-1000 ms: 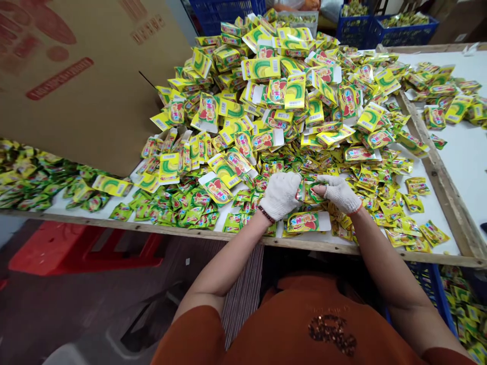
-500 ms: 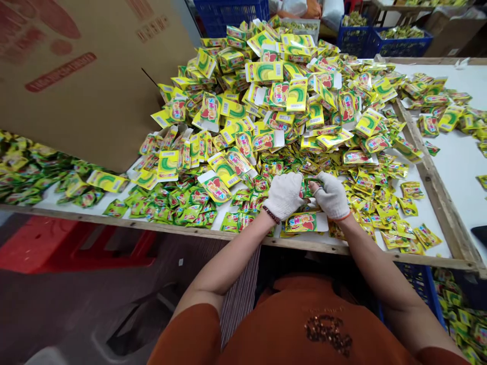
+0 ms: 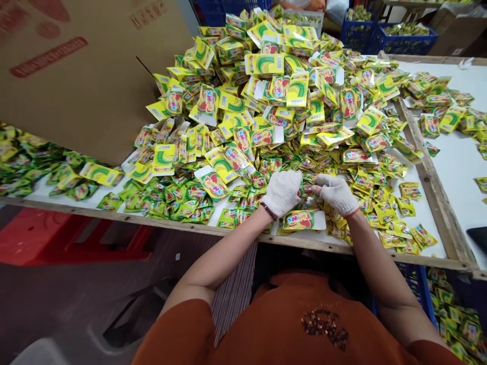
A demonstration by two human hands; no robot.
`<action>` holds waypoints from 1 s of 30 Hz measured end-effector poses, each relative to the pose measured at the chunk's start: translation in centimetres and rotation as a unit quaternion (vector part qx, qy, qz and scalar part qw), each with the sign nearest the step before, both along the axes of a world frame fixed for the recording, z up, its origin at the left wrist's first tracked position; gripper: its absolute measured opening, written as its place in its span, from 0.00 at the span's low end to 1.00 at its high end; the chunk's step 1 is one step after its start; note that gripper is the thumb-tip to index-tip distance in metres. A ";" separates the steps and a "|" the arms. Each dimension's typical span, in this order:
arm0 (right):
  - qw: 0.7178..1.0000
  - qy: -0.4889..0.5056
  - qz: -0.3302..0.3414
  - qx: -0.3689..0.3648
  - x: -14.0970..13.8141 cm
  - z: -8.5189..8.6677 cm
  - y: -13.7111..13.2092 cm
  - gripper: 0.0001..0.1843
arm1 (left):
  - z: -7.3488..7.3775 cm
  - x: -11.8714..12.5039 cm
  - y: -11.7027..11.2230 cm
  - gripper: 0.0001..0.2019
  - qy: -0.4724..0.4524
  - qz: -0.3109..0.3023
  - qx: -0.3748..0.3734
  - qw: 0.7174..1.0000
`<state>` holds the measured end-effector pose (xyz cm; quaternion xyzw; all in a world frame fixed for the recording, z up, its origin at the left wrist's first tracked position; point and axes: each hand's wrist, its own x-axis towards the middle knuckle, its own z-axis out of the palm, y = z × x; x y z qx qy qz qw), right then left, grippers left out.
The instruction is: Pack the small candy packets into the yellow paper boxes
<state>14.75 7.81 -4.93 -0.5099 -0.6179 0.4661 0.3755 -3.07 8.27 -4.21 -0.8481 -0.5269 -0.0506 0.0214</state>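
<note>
White gloves with bare fingertips cover both hands at the table's near edge. My left hand is curled round a small green-and-red candy pack, mostly hidden by the glove. Just right of it, my right hand has its thumb and fingers pinched together near the pack; anything between them is too small to make out. Below the hands a flat candy box lies with its white end flap out to the right. Loose green packets spread to the left and yellow packets to the right.
A tall heap of yellow-green candy boxes rises beyond the hands. A large carton stands at left. Wooden strips edge the table. A red stool is below left; blue crates of packets stand behind.
My right hand has drawn slightly right, widening the gap from my left hand, which stays closed on the pack. The whole view has shifted a little.
</note>
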 end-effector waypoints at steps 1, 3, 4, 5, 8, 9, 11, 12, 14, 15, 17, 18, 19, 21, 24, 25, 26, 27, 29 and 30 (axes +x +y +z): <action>0.999 -0.030 -0.028 0.019 -0.2 0.0 0.0 0.11 | 0.1 0.0 0.0 0.22 0.001 -0.002 0.002 1.000; 0.993 -0.087 -0.053 0.063 -1.0 0.1 0.0 0.08 | 0.2 0.2 -0.1 0.23 0.002 -0.013 0.001 1.000; 0.991 -0.103 -0.053 0.073 -1.3 0.3 -0.1 0.08 | 0.3 0.4 -0.2 0.23 0.002 -0.019 0.000 1.000; 0.991 -0.108 -0.045 0.068 -1.7 0.5 -0.2 0.08 | 0.3 0.5 -0.3 0.24 0.002 -0.024 -0.003 1.000; 0.996 -0.088 -0.007 0.001 -2.0 1.6 -0.9 0.08 | 0.4 0.7 -0.5 0.25 0.008 -0.021 -0.017 1.000; 0.997 -0.074 0.008 -0.032 -2.0 2.0 -1.2 0.08 | 0.4 0.7 -0.5 0.25 0.009 -0.019 -0.022 1.000; 0.992 -0.039 0.057 -0.105 -1.7 2.8 -1.8 0.07 | 0.5 0.5 -0.5 0.23 0.007 -0.020 -0.032 0.999; 0.987 -0.017 0.088 -0.136 -1.6 3.1 -2.0 0.07 | 0.5 0.4 -0.5 0.22 0.003 -0.023 -0.035 0.999; 0.973 0.028 0.151 -0.175 -1.3 3.5 -2.4 0.11 | 0.7 0.0 -0.7 0.21 -0.009 -0.031 -0.033 0.999; 0.965 0.047 0.179 -0.185 -1.2 3.5 -2.5 0.13 | 0.8 -0.2 -1.0 0.21 -0.017 -0.035 -0.031 0.999; 0.951 0.070 0.222 -0.203 -0.9 3.6 -2.8 0.17 | 1.1 -0.9 -1.7 0.22 -0.029 -0.046 -0.032 0.998; 0.945 0.072 0.237 -0.213 -0.8 3.7 -2.8 0.19 | 1.2 -1.4 -2.2 0.22 -0.035 -0.049 -0.037 0.998; 0.942 0.068 0.244 -0.221 -0.7 3.7 -2.8 0.20 | 1.2 -1.9 -2.8 0.24 -0.040 -0.052 -0.048 0.997; 0.952 0.040 0.218 -0.211 -0.4 3.5 -2.4 0.22 | 1.0 -3.0 -4.0 0.29 -0.055 -0.065 -0.072 0.994; 0.991 -0.071 0.085 -0.079 0.2 2.4 -0.7 0.18 | -0.1 -4.4 -5.3 0.39 -0.092 -0.099 -0.079 0.988; 0.990 -0.137 0.032 -0.016 0.4 1.8 0.1 0.16 | -0.5 -4.8 -5.4 0.38 -0.109 -0.109 -0.073 0.985; 0.976 -0.214 -0.017 0.038 0.6 1.1 0.9 0.14 | -0.8 -5.0 -5.2 0.33 -0.126 -0.109 -0.066 0.984; 0.953 -0.291 -0.057 0.069 0.7 0.5 1.6 0.13 | -1.0 -5.2 -4.7 0.26 -0.141 -0.098 -0.057 0.983; 0.905 -0.408 -0.103 0.066 0.7 -0.5 2.7 0.13 | -1.1 -5.2 -3.0 0.16 -0.149 -0.053 -0.045 0.986; 0.889 -0.442 -0.110 0.042 0.6 -0.8 2.9 0.14 | -1.0 -5.1 -1.9 0.15 -0.134 -0.024 -0.041 0.990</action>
